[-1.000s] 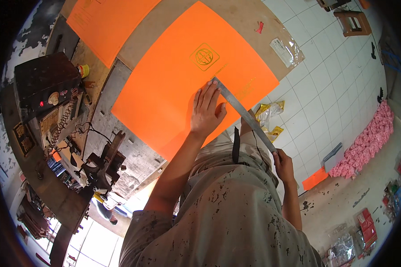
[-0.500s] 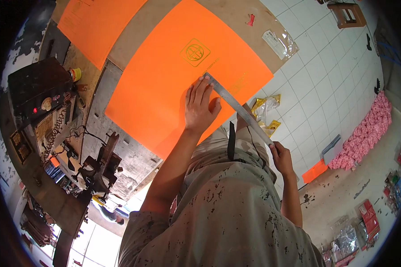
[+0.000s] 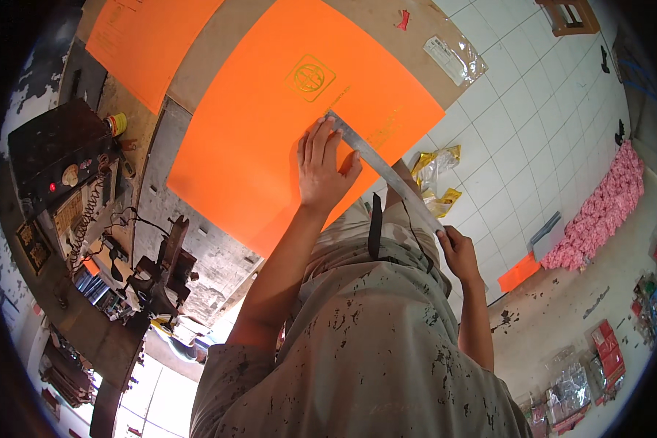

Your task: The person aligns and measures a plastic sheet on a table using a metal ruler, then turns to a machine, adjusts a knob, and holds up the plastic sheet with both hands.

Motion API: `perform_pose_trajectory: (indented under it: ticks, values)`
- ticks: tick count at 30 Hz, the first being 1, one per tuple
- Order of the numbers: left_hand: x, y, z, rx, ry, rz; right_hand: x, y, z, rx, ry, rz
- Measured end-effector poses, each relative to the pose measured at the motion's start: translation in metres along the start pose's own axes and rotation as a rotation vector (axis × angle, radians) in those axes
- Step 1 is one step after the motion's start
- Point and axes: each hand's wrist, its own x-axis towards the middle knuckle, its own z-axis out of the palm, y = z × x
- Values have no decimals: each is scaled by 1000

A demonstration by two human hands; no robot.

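A large orange sheet [image 3: 233, 160] with a gold printed emblem [image 3: 310, 77] and small gold lettering lies on the worktop in front of me. Across its near right part runs a long metal ruler [image 3: 376, 160], slanting down past the sheet's edge toward my body. My left hand [image 3: 324, 166] rests flat on the sheet with fingers stretched, its fingertips touching the ruler's far end. Off the sheet, my right hand [image 3: 459, 253] has thumb and fingers closed around the ruler's near end.
Another orange sheet [image 3: 142, 51] lies at the far left on brown board. A dark machine [image 3: 58, 157] with a coiled cord stands left, near a black metal device [image 3: 160, 274]. On the tiled floor are yellow-and-clear plastic wrappers [image 3: 434, 175], a pink shaggy mat [image 3: 598, 208] and a brown stool [image 3: 569, 16].
The whole view has shifted slightly. Both hands and the ruler keep nearly the same places on the sheet. A person in the background at lower left shows less now.
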Motion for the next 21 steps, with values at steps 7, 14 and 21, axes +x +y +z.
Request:
perform_pose_trajectory:
  ticks: [7, 14, 21]
  values:
    - [-2, -1, 0, -8, 3, -5, 0, -2, 0, -40, 8, -2]
    - [-4, -1, 2, -11, 16, -6, -1, 2, 1, -31, 15, 5]
    - [-3, 0, 2, -8, 14, -13, 1, -4, -2, -12, 40, -1]
